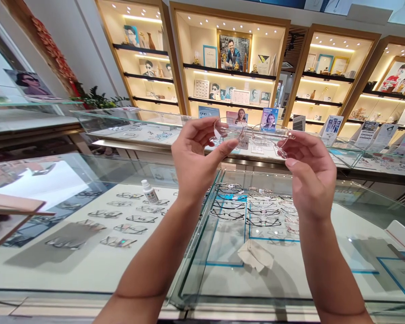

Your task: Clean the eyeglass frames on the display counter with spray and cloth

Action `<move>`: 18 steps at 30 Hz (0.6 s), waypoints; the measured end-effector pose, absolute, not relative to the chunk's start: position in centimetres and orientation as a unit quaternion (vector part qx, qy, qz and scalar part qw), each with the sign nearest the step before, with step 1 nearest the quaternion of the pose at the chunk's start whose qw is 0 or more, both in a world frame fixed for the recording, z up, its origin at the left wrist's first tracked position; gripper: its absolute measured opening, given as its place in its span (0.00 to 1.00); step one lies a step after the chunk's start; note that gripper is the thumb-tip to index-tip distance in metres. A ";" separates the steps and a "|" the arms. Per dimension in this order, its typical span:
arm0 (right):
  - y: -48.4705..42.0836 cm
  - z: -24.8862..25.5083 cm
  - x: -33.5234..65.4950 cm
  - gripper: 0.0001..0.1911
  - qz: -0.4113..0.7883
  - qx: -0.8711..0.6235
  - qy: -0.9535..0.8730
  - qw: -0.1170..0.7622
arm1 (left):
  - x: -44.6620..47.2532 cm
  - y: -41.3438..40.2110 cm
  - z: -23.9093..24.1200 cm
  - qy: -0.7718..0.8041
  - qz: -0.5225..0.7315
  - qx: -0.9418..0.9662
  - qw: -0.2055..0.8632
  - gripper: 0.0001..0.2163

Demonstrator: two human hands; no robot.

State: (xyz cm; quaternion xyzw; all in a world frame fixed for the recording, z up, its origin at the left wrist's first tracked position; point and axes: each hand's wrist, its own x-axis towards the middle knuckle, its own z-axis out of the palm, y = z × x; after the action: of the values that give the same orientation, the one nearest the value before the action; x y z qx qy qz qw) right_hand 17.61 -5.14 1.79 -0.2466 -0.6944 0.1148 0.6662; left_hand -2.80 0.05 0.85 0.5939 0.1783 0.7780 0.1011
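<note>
A pair of thin-rimmed eyeglasses (253, 135) with clear lenses is raised in front of me, above the glass counter. My left hand (200, 155) pinches its left side, the thumb lying near the lower edge of the left lens. At the other end, my right hand (310, 173) grips the glasses by the right side, thumb and fingers closed around the frame. Below the hands, a crumpled beige cloth (255, 255) lies on the counter top. A small white bottle (150, 192) stands on the glass left of my left forearm.
Several rows of eyeglasses (141, 219) lie inside the left display case, and more frames (263, 211) fill the right one. A mirror stand (16, 211) juts in at the left. Beyond is another glass counter (131, 118), with lit shelves (229, 72) behind.
</note>
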 end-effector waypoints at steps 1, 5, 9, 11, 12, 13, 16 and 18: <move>-5.2 1.8 17.6 0.23 0.116 -0.245 -0.695 0.666 | -2.9 0.3 0.8 0.173 0.776 0.595 0.114 0.24; -4.8 1.7 17.6 0.25 0.114 -0.247 -0.712 0.647 | -3.0 0.6 0.8 0.166 0.750 0.602 0.216 0.25; -4.6 1.8 17.4 0.27 0.074 -0.264 -0.763 0.585 | -3.0 0.4 1.1 0.154 0.614 0.630 0.450 0.25; -5.0 1.9 17.1 0.24 0.051 -0.264 -0.778 0.567 | -2.9 0.5 1.1 0.135 0.517 0.650 0.540 0.26; -5.2 1.9 17.0 0.22 0.043 -0.263 -0.782 0.564 | -2.8 0.7 1.1 0.122 0.481 0.657 0.568 0.26; -5.3 2.0 16.9 0.20 0.037 -0.261 -0.783 0.563 | -2.7 0.9 1.0 0.112 0.455 0.662 0.585 0.26; -5.7 2.0 16.7 0.16 0.029 -0.258 -0.783 0.566 | -2.4 1.7 0.6 0.107 0.409 0.677 0.603 0.23; -5.7 1.9 16.7 0.15 0.023 -0.256 -0.786 0.562 | -2.3 2.1 0.3 0.116 0.389 0.685 0.605 0.23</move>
State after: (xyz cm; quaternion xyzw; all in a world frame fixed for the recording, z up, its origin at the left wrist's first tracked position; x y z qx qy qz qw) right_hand 16.68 -5.68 1.94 -0.2563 -0.7859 0.0230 0.5623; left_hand -2.33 2.09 0.33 0.6849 0.1156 0.3892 0.6050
